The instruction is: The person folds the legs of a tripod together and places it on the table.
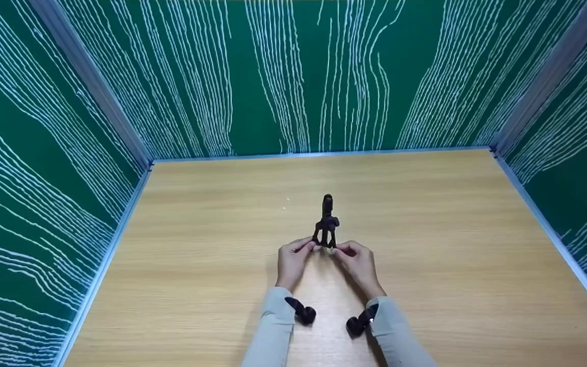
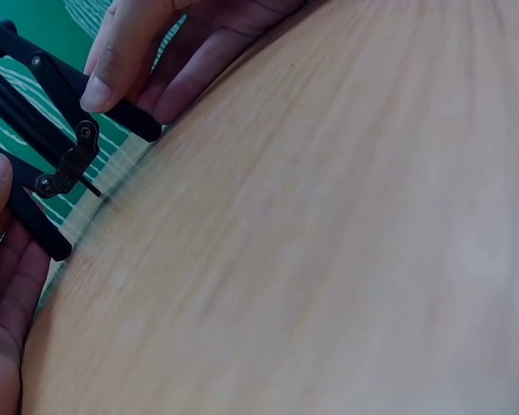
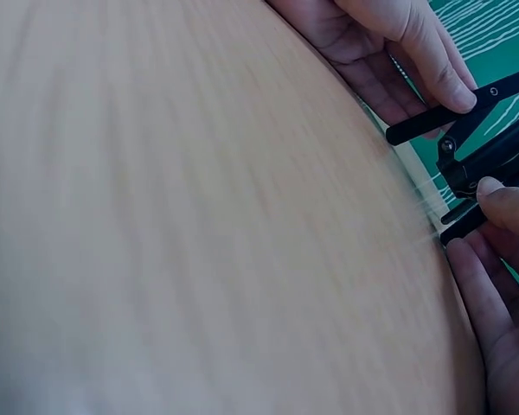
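Between both hands, a small black tripod [image 1: 327,223] stands with its legs spread and its narrow top pointing away from me in the head view. My left hand [image 1: 292,262] pinches the end of one leg [image 2: 40,226] between thumb and fingers. Opposite it, my right hand [image 1: 358,265] pinches the end of another leg [image 3: 464,222] in the same way. Hinged braces [image 2: 85,138] join the legs to the centre column. The leg ends are close to the tabletop; whether they touch it I cannot tell.
A light wooden table [image 1: 196,229] lies under the hands. Green panels [image 1: 314,76] with white wavy lines enclose it at the back and both sides, with pale metal edging. Black wrist cameras [image 1: 305,314] sit on both wrists. Tiny white specks [image 1: 284,207] lie left of the tripod.
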`<state>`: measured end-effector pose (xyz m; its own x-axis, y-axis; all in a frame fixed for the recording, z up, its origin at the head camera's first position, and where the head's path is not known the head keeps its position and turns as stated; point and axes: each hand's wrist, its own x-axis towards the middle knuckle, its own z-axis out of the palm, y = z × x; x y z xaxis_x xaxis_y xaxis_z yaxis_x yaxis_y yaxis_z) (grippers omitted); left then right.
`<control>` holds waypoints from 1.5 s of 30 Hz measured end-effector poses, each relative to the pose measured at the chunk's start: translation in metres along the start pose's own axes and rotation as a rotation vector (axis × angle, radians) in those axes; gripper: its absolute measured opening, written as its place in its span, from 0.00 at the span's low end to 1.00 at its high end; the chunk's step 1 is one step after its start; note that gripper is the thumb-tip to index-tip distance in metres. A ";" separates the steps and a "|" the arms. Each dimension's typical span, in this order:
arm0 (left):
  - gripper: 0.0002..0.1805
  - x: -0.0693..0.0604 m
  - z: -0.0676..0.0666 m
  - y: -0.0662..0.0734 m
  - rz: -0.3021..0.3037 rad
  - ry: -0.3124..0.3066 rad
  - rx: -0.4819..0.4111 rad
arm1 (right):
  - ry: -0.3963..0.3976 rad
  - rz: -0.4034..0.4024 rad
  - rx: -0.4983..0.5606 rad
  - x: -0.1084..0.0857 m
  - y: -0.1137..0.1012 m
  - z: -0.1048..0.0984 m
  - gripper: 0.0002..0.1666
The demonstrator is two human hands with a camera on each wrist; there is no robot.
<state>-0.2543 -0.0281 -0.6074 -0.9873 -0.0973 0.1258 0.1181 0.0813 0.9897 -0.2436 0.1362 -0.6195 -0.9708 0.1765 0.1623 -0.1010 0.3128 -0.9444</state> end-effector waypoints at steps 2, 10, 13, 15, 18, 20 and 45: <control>0.10 -0.004 -0.002 0.009 0.006 -0.003 -0.008 | -0.006 0.013 0.004 0.000 -0.001 0.000 0.05; 0.09 -0.006 -0.003 0.016 0.005 -0.021 -0.037 | -0.014 0.036 -0.008 0.002 0.000 0.001 0.06; 0.09 -0.005 -0.003 0.014 -0.004 -0.025 -0.043 | -0.012 0.033 0.000 0.004 0.001 0.002 0.06; 0.09 -0.004 -0.003 0.013 0.000 -0.019 -0.032 | -0.015 0.030 0.007 0.005 0.002 0.002 0.07; 0.09 -0.004 -0.003 0.011 0.017 -0.007 0.002 | -0.020 0.030 0.024 0.006 0.003 0.003 0.07; 0.09 -0.004 -0.004 0.011 0.028 -0.004 0.014 | -0.019 0.024 0.038 0.006 0.004 0.004 0.07; 0.13 0.009 -0.001 -0.019 -0.057 -0.029 -0.061 | -0.018 0.021 0.029 0.002 0.008 0.006 0.09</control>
<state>-0.2653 -0.0312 -0.6246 -0.9952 -0.0712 0.0677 0.0667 0.0162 0.9976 -0.2475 0.1330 -0.6287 -0.9765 0.1663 0.1372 -0.0862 0.2820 -0.9555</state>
